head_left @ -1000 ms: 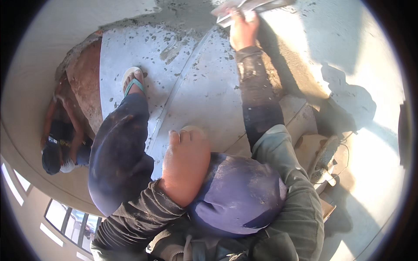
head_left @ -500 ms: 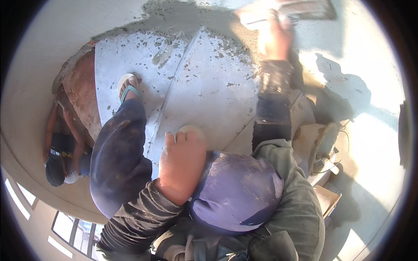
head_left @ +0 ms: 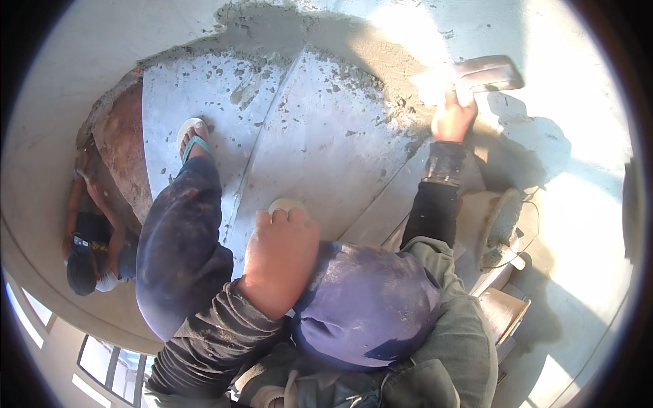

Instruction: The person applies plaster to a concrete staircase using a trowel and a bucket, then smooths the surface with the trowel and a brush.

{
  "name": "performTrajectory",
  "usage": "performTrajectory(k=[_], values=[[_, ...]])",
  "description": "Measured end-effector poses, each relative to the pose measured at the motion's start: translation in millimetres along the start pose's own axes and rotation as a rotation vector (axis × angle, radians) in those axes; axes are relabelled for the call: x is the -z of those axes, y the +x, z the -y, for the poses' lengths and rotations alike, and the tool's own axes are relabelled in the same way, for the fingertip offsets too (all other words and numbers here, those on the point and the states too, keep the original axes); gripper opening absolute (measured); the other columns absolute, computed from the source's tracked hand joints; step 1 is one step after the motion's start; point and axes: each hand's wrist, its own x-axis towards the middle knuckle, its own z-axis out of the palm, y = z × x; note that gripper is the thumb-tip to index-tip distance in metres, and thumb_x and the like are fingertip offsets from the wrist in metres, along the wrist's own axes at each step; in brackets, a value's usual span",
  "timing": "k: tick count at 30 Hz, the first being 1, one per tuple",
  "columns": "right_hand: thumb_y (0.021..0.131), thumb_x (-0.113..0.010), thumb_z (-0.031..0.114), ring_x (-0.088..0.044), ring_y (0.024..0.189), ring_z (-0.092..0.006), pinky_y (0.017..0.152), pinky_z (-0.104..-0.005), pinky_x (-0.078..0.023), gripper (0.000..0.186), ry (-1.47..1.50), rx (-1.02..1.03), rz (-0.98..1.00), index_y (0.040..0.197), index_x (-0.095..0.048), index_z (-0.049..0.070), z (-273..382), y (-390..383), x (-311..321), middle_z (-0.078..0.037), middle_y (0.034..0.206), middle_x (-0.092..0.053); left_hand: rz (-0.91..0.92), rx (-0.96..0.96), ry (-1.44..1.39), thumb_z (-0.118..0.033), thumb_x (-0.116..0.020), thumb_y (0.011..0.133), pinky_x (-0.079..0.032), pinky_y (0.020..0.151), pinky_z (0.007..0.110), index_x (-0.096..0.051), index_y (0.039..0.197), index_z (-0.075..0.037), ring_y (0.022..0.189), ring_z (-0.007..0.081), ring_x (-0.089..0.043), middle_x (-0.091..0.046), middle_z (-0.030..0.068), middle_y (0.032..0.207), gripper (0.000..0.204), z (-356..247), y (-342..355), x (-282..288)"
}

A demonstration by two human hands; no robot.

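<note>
My right hand [head_left: 454, 117] is closed round the handle of a plastering trowel [head_left: 487, 72], its flat rectangular blade against the pale surface at the upper right. Sun glare washes out part of the blade. Beside it runs a band of wet grey mortar [head_left: 272, 30], curving along the far edge of the pale panels. My left hand [head_left: 282, 262] is in front of my body by my bent purple-clad knee, knuckles up. Its fingers curl down out of sight, and what they may hold is hidden.
Mortar-spattered pale panels [head_left: 306, 143] lie under my sandalled foot [head_left: 195, 143]. A mortar-crusted round container [head_left: 500, 228] stands at the right, near a box-like container [head_left: 503, 313]. Lower down at left, another person [head_left: 95, 238] in a dark cap reaches up beside a reddish-brown surface [head_left: 122, 146].
My right hand has moved slightly right and nearer to me with the trowel, which was blurred before. My left hand stays in nearly the same place.
</note>
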Motion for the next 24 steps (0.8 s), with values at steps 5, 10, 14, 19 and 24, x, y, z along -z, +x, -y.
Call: performTrajectory(k=[5,10,14,19,24], values=[[0.099,-0.061,0.01,-0.057,0.058,-0.0109,0.047,-0.0231,-0.046,0.025,0.089,-0.086,0.181,0.119,-0.054,-0.002,18.3,23.0,-65.6,-0.009,0.089,-0.065,-0.094,-0.004,-0.032,-0.014,-0.062,0.08,-0.043,0.078,0.037,-0.064,0.087,-0.012,0.085,0.0209,-0.061,-0.059,0.0037,0.086,0.008,0.1,3.0,-10.3],[0.094,-0.059,0.002,-0.066,0.088,-0.0242,0.08,-0.0365,-0.057,0.035,-0.213,0.039,0.174,0.126,-0.046,-0.002,-94.6,13.3,-127.5,-0.014,0.107,-0.062,-0.052,-0.08,-0.014,-0.014,-0.062,0.08,-0.043,0.076,0.036,-0.064,0.088,-0.012,0.085,0.0209,-0.061,-0.059,0.004,0.086,0.009,-8.3,14.9,1.7],[0.094,-0.061,-0.002,-0.064,0.089,-0.0154,0.078,-0.0302,-0.053,0.024,-0.02,-0.21,0.042,0.117,-0.055,-0.002,-110.6,-0.6,-74.4,-0.008,0.099,-0.066,-0.075,-0.076,-0.002,-0.014,-0.062,0.08,-0.043,0.077,0.036,-0.064,0.089,-0.012,0.086,0.0206,-0.061,-0.06,0.0039,0.088,0.009,-7.9,11.6,0.3],[0.095,-0.058,-0.002,-0.062,0.074,-0.0136,0.065,-0.0268,-0.053,0.017,-0.059,0.026,-0.183,0.112,-0.061,-0.002,-74.8,-0.4,34.5,-0.007,0.092,-0.066,-0.068,-0.117,-0.045,-0.014,-0.062,0.081,-0.042,0.077,0.036,-0.064,0.09,-0.011,0.088,0.02,-0.061,-0.06,0.0037,0.09,0.01,-6.8,8.3,0.7],[0.098,-0.061,0.005,-0.065,0.077,-0.0161,0.065,-0.0285,-0.054,0.02,-0.103,0.087,0.043,0.115,-0.061,-0.004,17.5,-1.8,32.9,-0.01,0.093,-0.068,0.02,-0.047,-0.047,-0.013,-0.063,0.081,-0.043,0.079,0.037,-0.063,0.098,-0.011,0.089,0.022,-0.062,-0.061,0.0053,0.093,0.017,0.0,-1.4,-5.4]])
